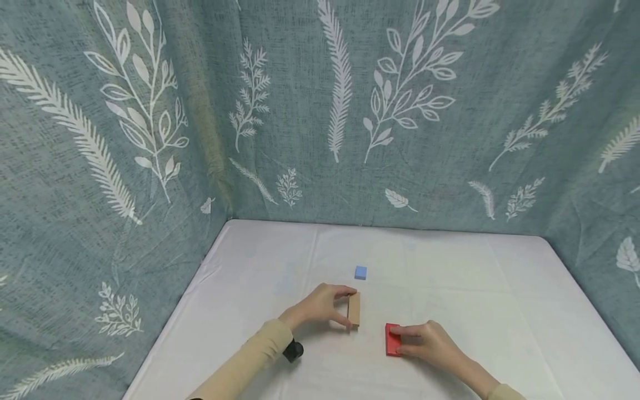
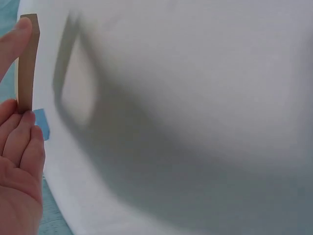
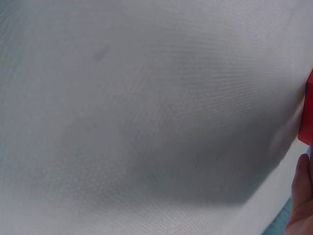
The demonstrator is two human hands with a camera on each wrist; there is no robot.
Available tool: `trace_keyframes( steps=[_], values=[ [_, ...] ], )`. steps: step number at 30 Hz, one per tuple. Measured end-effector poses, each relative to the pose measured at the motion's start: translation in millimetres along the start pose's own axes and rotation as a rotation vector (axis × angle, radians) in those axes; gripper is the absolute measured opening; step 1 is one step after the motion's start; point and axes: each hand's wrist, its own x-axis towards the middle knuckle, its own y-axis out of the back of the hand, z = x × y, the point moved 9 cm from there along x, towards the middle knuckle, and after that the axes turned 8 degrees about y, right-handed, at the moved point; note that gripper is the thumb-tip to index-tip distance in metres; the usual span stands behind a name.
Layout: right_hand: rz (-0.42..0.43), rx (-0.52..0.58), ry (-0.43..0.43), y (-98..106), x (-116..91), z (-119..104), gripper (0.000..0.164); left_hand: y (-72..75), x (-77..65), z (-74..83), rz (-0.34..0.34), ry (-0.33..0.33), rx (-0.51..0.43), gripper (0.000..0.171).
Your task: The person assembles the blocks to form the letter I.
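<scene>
Near the middle of the table, my left hand [image 1: 320, 304] holds a tan wooden block [image 1: 354, 309] by its two ends, thumb at one and fingers at the other. The left wrist view shows this block [image 2: 28, 63] off the cloth, its shadow lying apart from it. To the right and closer in, my right hand [image 1: 427, 341] pinches a flat red rectangular block [image 1: 391, 340] with thumb and finger. Only an edge of the red block [image 3: 306, 115] enters the right wrist view, so most of that grip is hidden there. A small blue block [image 1: 360, 273] lies beyond the wooden one.
White cloth covers the table [image 1: 450, 266]. A patterned green-blue curtain [image 1: 310, 111] hangs behind it and along both sides. A black device [image 1: 293, 351] shows beside the left sleeve [image 1: 250, 355].
</scene>
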Motion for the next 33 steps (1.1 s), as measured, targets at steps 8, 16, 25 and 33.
trace_keyframes(
  steps=[8,16,25,33],
  values=[
    [0.014,-0.010,0.026,1,0,-2,0.034,14.3,0.6,9.8,-0.003,0.007,-0.041,0.072],
    [0.019,-0.010,0.042,1,-1,-1,0.034,24.6,5.1,16.4,0.011,-0.013,-0.062,0.072],
    [0.019,-0.003,0.055,2,-1,-2,0.033,35.5,11.1,32.4,0.027,-0.049,-0.051,0.074],
    [0.022,-0.020,0.060,2,0,-3,0.033,35.7,15.0,42.5,0.018,-0.048,-0.048,0.072]
  ],
)
